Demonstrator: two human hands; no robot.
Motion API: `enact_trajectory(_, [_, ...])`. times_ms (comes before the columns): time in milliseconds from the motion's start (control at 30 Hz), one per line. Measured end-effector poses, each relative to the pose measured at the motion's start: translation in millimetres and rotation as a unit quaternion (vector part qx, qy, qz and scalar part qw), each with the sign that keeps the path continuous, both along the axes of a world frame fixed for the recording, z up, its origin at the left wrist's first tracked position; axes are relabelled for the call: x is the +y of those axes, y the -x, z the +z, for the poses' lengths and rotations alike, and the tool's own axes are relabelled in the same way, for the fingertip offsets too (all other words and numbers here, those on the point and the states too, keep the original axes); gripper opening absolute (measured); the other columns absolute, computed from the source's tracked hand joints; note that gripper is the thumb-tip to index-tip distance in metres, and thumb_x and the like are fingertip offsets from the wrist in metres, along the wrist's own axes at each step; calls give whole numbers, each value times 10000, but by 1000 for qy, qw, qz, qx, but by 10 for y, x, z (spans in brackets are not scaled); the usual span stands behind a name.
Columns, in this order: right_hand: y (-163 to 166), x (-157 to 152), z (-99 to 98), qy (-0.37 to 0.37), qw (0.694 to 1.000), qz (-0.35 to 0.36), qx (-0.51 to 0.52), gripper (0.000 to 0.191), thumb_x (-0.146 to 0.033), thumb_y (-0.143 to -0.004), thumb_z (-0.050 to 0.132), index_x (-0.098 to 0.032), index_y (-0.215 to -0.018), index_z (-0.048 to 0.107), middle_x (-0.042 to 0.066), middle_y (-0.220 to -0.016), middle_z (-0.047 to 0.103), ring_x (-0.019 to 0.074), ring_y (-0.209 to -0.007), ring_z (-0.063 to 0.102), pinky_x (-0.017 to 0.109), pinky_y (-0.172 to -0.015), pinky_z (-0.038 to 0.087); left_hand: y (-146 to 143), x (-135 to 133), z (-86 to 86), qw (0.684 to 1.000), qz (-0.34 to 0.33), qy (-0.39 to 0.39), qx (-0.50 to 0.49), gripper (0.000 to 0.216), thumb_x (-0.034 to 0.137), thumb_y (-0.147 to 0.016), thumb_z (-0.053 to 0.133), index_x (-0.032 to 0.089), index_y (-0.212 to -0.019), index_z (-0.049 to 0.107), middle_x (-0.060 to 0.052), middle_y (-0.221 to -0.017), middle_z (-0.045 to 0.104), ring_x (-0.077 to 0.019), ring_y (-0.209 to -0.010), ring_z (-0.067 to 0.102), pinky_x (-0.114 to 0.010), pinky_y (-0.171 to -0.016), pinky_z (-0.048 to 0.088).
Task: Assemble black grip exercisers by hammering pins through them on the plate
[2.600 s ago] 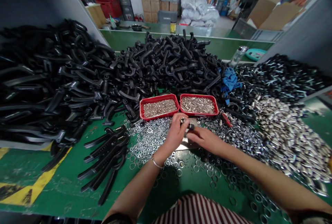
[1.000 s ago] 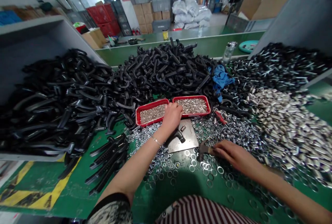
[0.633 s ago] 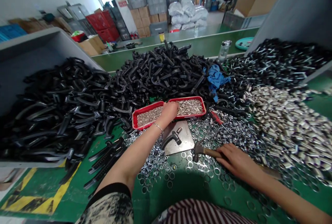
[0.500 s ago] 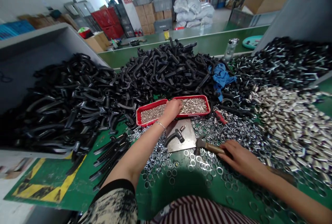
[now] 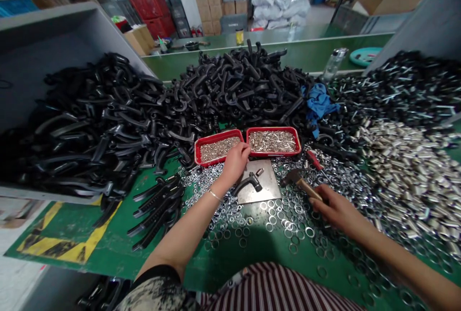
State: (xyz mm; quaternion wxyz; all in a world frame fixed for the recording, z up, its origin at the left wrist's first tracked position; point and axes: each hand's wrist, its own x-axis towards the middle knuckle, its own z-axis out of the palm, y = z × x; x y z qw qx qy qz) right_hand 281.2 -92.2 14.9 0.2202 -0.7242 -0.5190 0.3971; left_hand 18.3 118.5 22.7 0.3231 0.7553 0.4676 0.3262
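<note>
My left hand (image 5: 236, 161) is at the near edge of the left red tray (image 5: 201, 156) of small metal pins, fingers curled together in a pinch; what they hold is too small to make out. My right hand (image 5: 333, 209) grips the wooden handle of a small hammer (image 5: 299, 181), whose head hovers just right of a steel plate (image 5: 265, 191). A black handle part (image 5: 248, 182) with a pin lies on that plate. A second red tray (image 5: 292, 132) of pins sits to the right.
Large heaps of black plastic handles (image 5: 108, 114) fill the left and back. Silver washers (image 5: 288, 215) litter the green table (image 5: 86, 244). Metal sleeves (image 5: 406, 167) pile at right, a blue cloth (image 5: 319, 102) behind, a red screwdriver (image 5: 317, 160) nearby, assembled handles (image 5: 156, 205) at left.
Both hands left the part on the plate. The left reached to the red trays and now draws back to the tray's near edge; the right picked up the hammer and lifted its head.
</note>
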Motion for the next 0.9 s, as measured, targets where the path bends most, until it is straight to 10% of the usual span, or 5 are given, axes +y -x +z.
enact_trajectory(233, [251, 330, 63, -41, 975, -11, 220, 415, -573, -925, 552, -242, -1160, 467, 2, -834, 642, 105, -480, 497, 229, -379, 402, 379, -410, -71, 995, -23, 94, 34, 147, 297, -919, 605, 174, -876, 672, -10, -752, 673, -155, -652, 628, -293, -694, 495])
enact_trajectory(533, [456, 438, -2, -64, 985, 31, 159, 361, -495, -944, 551, -227, -1185, 540, 8, -774, 645, 112, -496, 500, 227, -409, 384, 178, -442, -132, 956, -27, -7, 291, 287, 328, -1003, 449, 152, -881, 640, -122, -941, 693, -259, -877, 656, -355, -783, 484])
enact_trajectory(900, [374, 350, -66, -42, 984, 20, 173, 401, -533, -925, 564, -231, -1187, 538, 7, -783, 675, 113, -463, 495, 233, -374, 364, 110, -402, -155, 926, -45, -53, 372, 290, 309, -1000, 430, 144, -947, 662, -146, -985, 700, -275, -902, 682, -341, -773, 500])
